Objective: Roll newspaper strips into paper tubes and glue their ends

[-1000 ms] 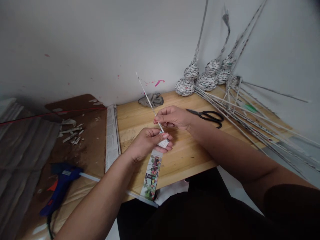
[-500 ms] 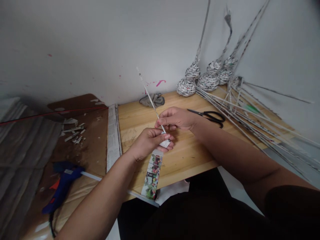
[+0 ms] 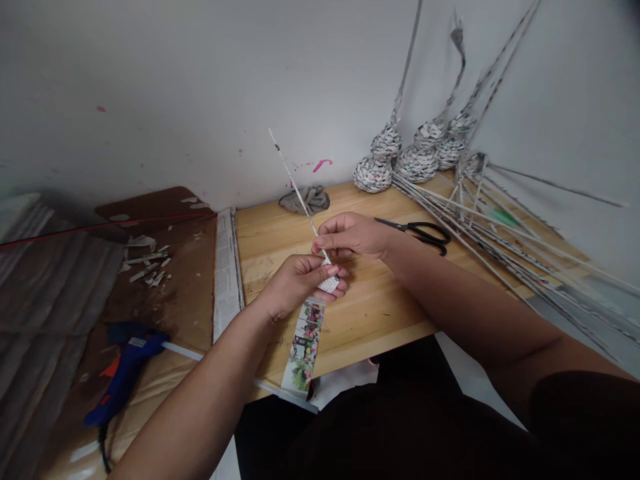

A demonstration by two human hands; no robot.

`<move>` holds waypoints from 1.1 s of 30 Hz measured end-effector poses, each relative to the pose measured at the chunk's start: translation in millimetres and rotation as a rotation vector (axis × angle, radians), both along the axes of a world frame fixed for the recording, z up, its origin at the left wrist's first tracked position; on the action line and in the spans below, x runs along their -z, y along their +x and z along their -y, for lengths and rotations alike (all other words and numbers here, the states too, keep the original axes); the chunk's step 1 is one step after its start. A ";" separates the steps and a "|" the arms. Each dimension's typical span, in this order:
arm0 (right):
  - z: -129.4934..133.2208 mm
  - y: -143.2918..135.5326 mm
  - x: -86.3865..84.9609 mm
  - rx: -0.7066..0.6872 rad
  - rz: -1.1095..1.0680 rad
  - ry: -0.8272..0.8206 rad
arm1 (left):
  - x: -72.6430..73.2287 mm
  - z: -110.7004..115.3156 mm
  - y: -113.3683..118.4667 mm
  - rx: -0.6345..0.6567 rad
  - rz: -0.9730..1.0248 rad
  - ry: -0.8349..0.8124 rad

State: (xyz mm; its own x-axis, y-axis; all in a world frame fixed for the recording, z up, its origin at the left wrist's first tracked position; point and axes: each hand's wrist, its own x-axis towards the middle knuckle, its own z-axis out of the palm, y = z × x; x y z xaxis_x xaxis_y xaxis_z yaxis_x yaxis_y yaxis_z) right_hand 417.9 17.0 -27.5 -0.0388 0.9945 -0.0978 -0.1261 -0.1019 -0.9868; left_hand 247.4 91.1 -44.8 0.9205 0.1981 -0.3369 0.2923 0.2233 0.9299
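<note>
A strip of printed paper (image 3: 303, 350) hangs down from my left hand (image 3: 305, 283) past the table's front edge. Its upper part is rolled into a thin paper tube (image 3: 297, 189) that slants up and to the left. My left hand pinches the strip where the flat paper meets the tube, thumb on top. Just above, my right hand (image 3: 350, 237) grips the tube between thumb and fingers. Part of the rolled section is hidden behind the fingers of both hands.
Black scissors (image 3: 427, 233) lie right of my hands. Woven paper gourd shapes (image 3: 373, 175) stand against the wall, with loose paper tubes (image 3: 475, 233) beside them. Far left are a blue glue gun (image 3: 123, 380), paper scraps (image 3: 150, 263) and a paper stack (image 3: 50, 300). A grey cloth (image 3: 306, 199) lies behind.
The tube's tip has shifted slightly up and left, and the tube looks a little thinner. The hanging strip has swung slightly left. Both hands stay in nearly the same place.
</note>
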 end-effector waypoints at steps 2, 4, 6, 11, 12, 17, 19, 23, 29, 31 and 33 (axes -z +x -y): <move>-1.4 -0.9 1.0 0.066 0.011 0.015 | -0.1 0.8 0.2 0.002 -0.013 0.002; -2.4 -1.1 2.4 0.122 0.012 0.032 | -0.4 1.5 0.3 0.003 -0.023 0.009; -2.2 0.2 3.1 0.104 0.006 0.040 | -0.6 1.6 0.3 -0.003 -0.020 0.016; -1.0 2.9 3.5 -0.010 0.031 0.036 | -0.1 0.9 0.5 0.000 -0.023 0.020; -1.5 2.3 4.0 0.030 0.037 0.042 | -0.1 0.9 0.6 0.001 -0.025 0.018; -2.2 1.9 4.6 0.144 0.043 0.050 | -1.0 0.9 1.1 0.000 -0.021 0.025; -0.6 4.5 3.1 0.044 0.069 0.024 | -1.2 0.7 1.2 -0.002 -0.029 0.030; 0.1 5.1 2.6 0.011 0.143 0.035 | -0.2 1.2 1.3 0.001 -0.039 0.036; -1.9 -0.7 3.1 0.123 0.139 0.085 | 1.3 0.5 0.5 0.006 -0.019 0.039; 0.3 1.4 0.1 0.047 0.131 0.074 | 1.3 -0.2 0.2 0.000 -0.012 0.037; 2.8 4.2 -2.5 -0.013 0.135 0.048 | 1.4 -0.5 0.2 -0.001 -0.019 0.043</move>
State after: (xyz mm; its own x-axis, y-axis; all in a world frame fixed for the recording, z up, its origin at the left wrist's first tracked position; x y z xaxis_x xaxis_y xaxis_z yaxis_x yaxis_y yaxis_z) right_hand 422.1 14.2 -25.1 -0.0412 0.9976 -0.0548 0.0086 -0.0545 -0.9985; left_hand 247.6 91.6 -46.2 0.9137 0.2136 -0.3456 0.3100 0.1835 0.9329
